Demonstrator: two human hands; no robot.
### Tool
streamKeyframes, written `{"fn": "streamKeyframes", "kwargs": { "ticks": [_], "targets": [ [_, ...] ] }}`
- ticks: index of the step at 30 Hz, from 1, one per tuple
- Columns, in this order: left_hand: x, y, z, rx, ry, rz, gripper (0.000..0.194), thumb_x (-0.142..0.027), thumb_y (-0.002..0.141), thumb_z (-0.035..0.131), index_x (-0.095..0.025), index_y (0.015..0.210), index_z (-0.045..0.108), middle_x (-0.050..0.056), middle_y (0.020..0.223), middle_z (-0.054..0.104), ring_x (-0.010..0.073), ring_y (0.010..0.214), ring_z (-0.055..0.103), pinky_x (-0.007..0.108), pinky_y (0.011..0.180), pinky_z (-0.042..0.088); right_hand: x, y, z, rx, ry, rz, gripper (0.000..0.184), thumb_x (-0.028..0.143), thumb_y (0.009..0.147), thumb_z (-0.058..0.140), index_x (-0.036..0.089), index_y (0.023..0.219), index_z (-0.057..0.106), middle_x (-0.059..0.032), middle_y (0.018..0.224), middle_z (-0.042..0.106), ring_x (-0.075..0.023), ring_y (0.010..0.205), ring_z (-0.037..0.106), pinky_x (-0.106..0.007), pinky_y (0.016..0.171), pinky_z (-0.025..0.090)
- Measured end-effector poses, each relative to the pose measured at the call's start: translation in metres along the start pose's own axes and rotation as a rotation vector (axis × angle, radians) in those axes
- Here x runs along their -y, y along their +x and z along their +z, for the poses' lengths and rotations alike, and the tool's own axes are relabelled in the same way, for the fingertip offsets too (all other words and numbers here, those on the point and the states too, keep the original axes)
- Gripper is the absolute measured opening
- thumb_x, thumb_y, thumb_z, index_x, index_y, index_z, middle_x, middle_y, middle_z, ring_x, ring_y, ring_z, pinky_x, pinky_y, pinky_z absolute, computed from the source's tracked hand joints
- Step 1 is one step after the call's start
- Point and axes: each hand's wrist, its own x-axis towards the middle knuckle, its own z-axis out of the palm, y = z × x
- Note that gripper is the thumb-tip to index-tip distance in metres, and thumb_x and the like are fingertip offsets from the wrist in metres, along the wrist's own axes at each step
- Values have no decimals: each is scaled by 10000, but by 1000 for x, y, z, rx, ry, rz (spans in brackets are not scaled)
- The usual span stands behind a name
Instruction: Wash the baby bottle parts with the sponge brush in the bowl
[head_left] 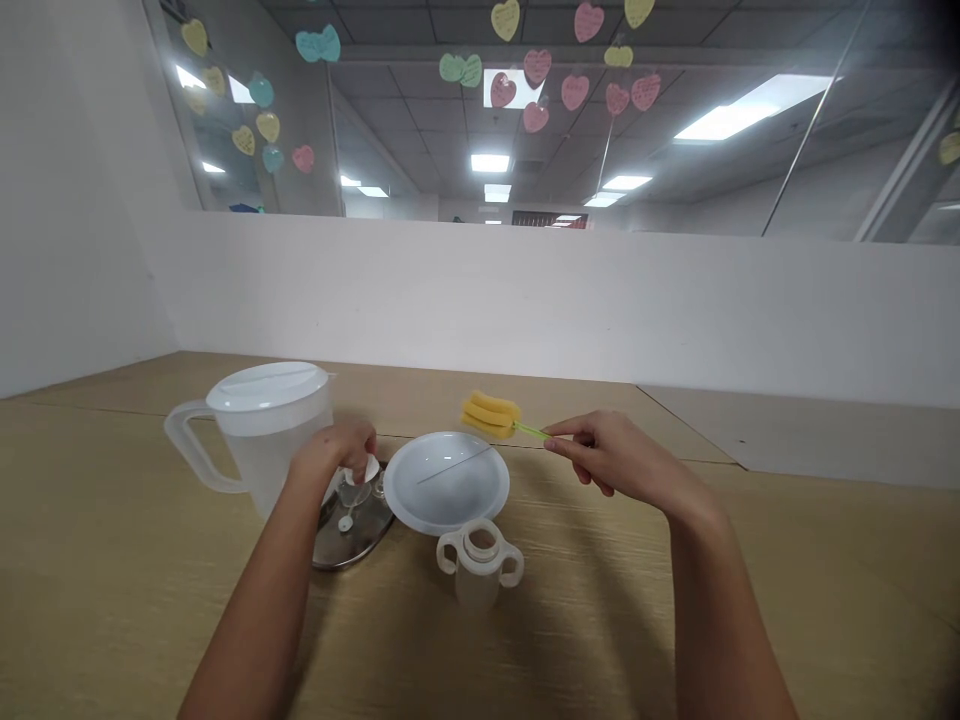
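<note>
In my right hand [611,455] is a bottle brush with a yellow sponge head [491,413], pinched by its thin green handle between thumb and fingers. The sponge is held in the air above the right rim of a white bowl [409,503]. Over a round metal tray [352,545], my left hand [339,450] has its fingers closed on a small white round piece [364,471], which the hand partly covers. Small clear and white parts [345,523] lie on the tray beneath it. In front of the bowl stands a translucent cup with two handles [478,575], its top uncovered.
A large translucent pitcher [270,425] with a white lid stands behind my left forearm, its handle pointing left. The wooden table [810,580] meets a white wall [480,300] at the back. Heart-shaped paper notes [575,92] are stuck on the glass above.
</note>
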Motion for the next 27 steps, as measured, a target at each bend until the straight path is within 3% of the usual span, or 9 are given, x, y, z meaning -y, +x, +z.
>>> {"fn": "streamKeyframes", "kwargs": {
  "ticks": [9,15,19,27],
  "targets": [
    [3,5,2,60,-28,-2,386,-213,425,724,-178,805,668,56,857,682,238,803,616,264,651,455,-3,1,-2,-3,3,27,362,407,854,436,155,964,672,13,527,491,-76,390,404,-210,431,337],
    [-4,11,8,156,-76,-91,147,-218,432,712,-138,518,623,89,626,650,224,629,606,303,603,480,-3,1,-1,-16,5,31,370,411,852,437,149,973,669,9,534,498,-78,393,403,-210,430,338],
    [-15,16,14,194,-30,-115,218,-234,384,748,-142,369,551,99,515,610,252,591,596,355,625,490,-3,0,-1,-26,4,34,376,421,855,427,145,934,670,7,536,501,-77,396,404,-211,434,338],
    [-25,30,28,304,34,-148,213,-170,359,766,-168,343,554,84,516,619,239,587,596,362,673,487,-5,-1,-3,-40,-10,32,375,425,861,419,163,965,667,16,536,500,-77,399,413,-212,441,332]
  ]
}}
